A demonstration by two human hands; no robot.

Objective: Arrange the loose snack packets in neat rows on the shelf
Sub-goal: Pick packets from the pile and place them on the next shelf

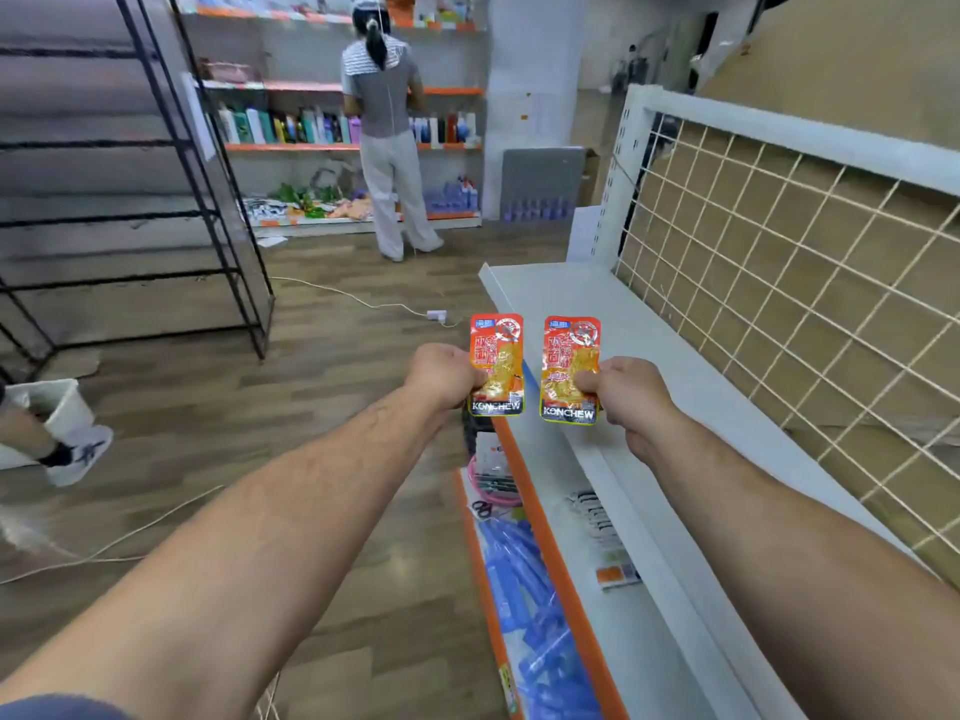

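Head view, only camera. Both arms are stretched forward over the front edge of the white shelf [571, 293]. The left hand [444, 376] pinches the left packet [497, 356] at its lower left side, thumb on the face and the other fingers curled behind. The right hand [626, 394] does the same at the lower right side of the right packet [570, 361]. The packets are upright, faces to the camera, side by side with a narrow gap. Both appear to be held in the air rather than resting on the shelf, though the wide lens makes height hard to judge. The wire grid [779, 283] backs the shelf, and the lower tier [524, 589] carries blue packs. Handling estimate: small glossy pouches, probably light. Each stands from a one-sided pinch without drooping, so the contents likely lend some stiffness (film looks slick, so grip may slide). The flat side margin or bottom band seems the best hold, since it spares the contents when setting down.
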